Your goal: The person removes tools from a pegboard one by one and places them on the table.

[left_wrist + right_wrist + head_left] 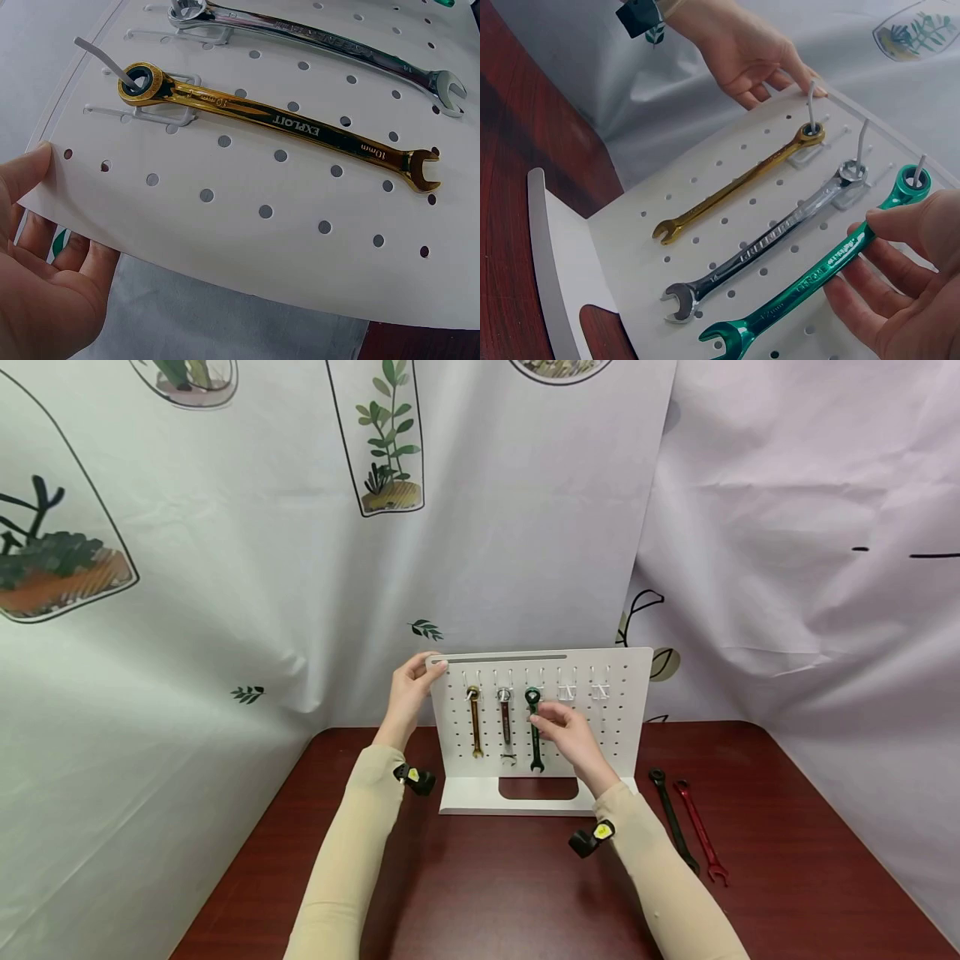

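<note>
A white pegboard (551, 662) stands on the table with wrenches hanging from its hooks. My left hand (407, 693) grips its upper left corner, thumb on the front and the other fingers behind. With my right hand (572, 737) I pinch a green ratchet wrench (810, 281) near its ring end. A hook tip passes through that ring in the right wrist view. Left of it hang a silver wrench (761, 244) and, nearest my left hand, a gold wrench (277, 124) marked 10mm.
On the table right of the board lie a black wrench (674, 822) and a red wrench (701, 833). Bare hooks (600, 691) stick out at the board's right. The board's base (468, 797) has a cut-out. Printed white cloth (510, 568) hangs behind the dark red table (480, 885).
</note>
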Motion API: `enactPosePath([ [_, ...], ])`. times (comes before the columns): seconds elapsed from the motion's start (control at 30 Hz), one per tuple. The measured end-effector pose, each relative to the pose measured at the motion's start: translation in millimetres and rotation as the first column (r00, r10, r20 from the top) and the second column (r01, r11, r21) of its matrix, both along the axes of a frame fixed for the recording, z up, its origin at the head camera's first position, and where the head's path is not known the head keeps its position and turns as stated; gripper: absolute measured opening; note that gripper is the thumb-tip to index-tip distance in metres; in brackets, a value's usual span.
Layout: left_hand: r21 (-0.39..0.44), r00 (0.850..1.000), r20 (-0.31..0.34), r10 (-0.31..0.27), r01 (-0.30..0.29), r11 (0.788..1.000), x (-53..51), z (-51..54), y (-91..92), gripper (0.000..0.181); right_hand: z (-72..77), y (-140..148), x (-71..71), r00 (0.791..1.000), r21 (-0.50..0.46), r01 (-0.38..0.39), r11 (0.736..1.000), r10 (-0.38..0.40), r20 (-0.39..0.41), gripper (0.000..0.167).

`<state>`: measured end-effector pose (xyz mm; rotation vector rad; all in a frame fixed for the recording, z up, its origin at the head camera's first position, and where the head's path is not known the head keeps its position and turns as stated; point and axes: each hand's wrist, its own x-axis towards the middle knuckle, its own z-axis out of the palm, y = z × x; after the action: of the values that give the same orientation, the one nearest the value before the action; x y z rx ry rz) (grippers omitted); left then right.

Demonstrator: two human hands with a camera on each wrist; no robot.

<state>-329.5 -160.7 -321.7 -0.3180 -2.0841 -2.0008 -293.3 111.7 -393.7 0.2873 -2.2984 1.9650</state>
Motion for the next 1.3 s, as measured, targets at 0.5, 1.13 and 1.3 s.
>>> enactPosePath([
  [0.5,0.013,1.0,0.005,-0.005,0.005,1.0,-0.3,0.3,0.1,0.034,5.4,1,12.0,1.0,-0.023,-0.029,0.999,0.029,-0.01,0.038],
  [1.13,0.011,1.0,0.011,0.0,-0.001,1.0,-1.0,0.4,0.1,0.036,15.3,8,28.8,0.999,-0.032,-0.017,0.999,0.015,-0.048,0.038],
  [1.3,0.008,1.0,0.017,0.003,-0.003,1.0,-1.4,0.4,0.2,0.037,17.8,16,31.2,0.998,-0.022,-0.006,1.0,0.004,-0.067,0.039],
])
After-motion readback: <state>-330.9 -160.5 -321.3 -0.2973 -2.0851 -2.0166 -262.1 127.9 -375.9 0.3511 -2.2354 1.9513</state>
